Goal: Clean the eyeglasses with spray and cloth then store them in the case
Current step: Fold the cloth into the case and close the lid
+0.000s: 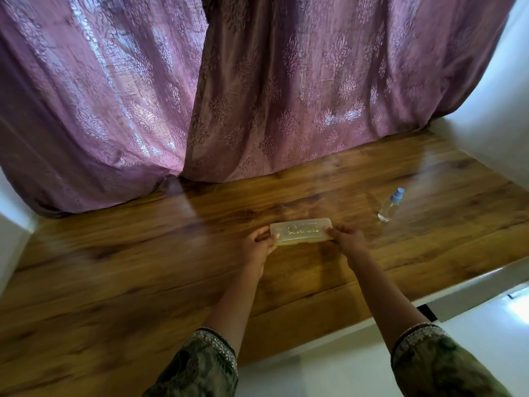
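Note:
A translucent yellowish eyeglass case [302,232] lies closed on the wooden table [143,282], near its middle. Gold lettering shows on its lid. My left hand [259,245] grips the case's left end and my right hand [347,239] grips its right end. A small clear spray bottle [390,206] with a light blue cap stands upright to the right of the case, apart from both hands. The eyeglasses and a cloth are not visible; what the case holds is blurred through the lid.
Purple patterned curtains [257,96] hang behind the table and rest on its far edge. White walls [501,81] close in at left and right. The table's white front edge [458,293] runs at the lower right.

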A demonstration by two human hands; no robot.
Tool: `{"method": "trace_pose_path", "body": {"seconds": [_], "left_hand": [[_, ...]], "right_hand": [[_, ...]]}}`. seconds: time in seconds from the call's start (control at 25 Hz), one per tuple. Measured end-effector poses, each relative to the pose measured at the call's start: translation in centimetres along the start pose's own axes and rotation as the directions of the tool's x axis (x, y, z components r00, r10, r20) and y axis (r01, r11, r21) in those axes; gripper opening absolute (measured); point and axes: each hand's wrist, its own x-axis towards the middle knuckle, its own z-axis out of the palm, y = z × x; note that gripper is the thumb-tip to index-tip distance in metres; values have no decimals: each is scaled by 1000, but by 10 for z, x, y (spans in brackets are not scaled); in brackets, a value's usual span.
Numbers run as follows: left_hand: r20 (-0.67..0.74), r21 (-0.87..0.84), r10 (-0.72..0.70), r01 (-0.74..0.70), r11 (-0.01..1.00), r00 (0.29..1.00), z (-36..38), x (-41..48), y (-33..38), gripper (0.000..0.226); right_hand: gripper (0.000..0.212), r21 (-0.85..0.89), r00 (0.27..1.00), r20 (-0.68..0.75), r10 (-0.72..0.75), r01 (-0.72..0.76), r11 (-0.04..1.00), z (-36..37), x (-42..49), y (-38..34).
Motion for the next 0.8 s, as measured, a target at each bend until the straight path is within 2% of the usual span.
{"method": "trace_pose_path", "body": {"seconds": [0.12, 0.2, 0.44, 0.56, 0.8], "left_hand": [[-68, 1, 9, -9, 1000, 998, -1, 10, 4, 39], [-92, -1, 13, -14, 1000, 996, 0, 18, 8, 36], [-121, 74, 37, -28, 997, 992, 4, 47, 21, 35], [-141, 86, 16, -3, 996, 990, 4, 57, 23, 35], [-149, 163, -4, 29, 986, 989, 5, 70, 18, 38]], "right_hand": [[28, -84, 998, -60, -26, 20, 996, 9, 15, -5], [18, -112, 997, -61, -40, 33, 993, 15, 26, -11], [17, -278, 997, 24, -74, 78, 957, 38, 55, -29], [28, -346, 996, 69, -56, 76, 935, 49, 63, -39], [36, -421, 998, 59, -3, 28, 907, 60, 71, -37]]}}
